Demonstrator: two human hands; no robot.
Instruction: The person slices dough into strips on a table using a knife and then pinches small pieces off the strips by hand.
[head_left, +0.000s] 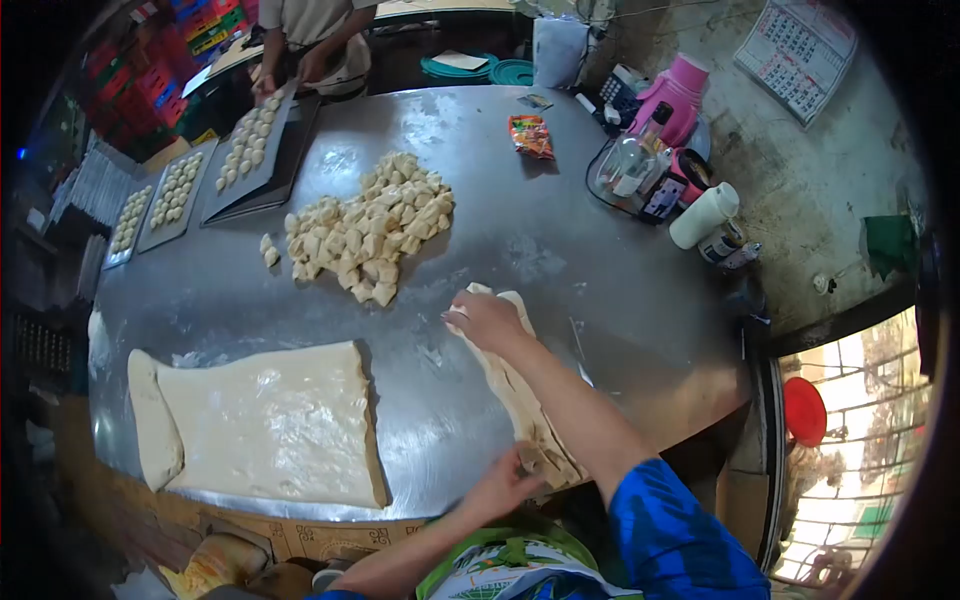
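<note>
A long strip of dough [515, 395] with cut lines along it lies on the metal table, running from the middle toward my body. My right hand [490, 320] grips its far end with curled fingers. At the near end, my left hand [508, 482] has its fingers closed on the edge of the strip. A large flat sheet of dough [270, 425] lies to the left, its left end folded over. Beyond my hands is a heap of small dough pieces [375, 225]. Beside my right forearm lies a thin object [582, 360], partly hidden.
Trays of dough balls [178, 190] line the far left of the metal table [540, 250]. A co-worker [318, 40] there handles a tilted tray. An orange packet [531, 137] lies at the back. Bottles and a pink container [672, 95] stand by the right wall.
</note>
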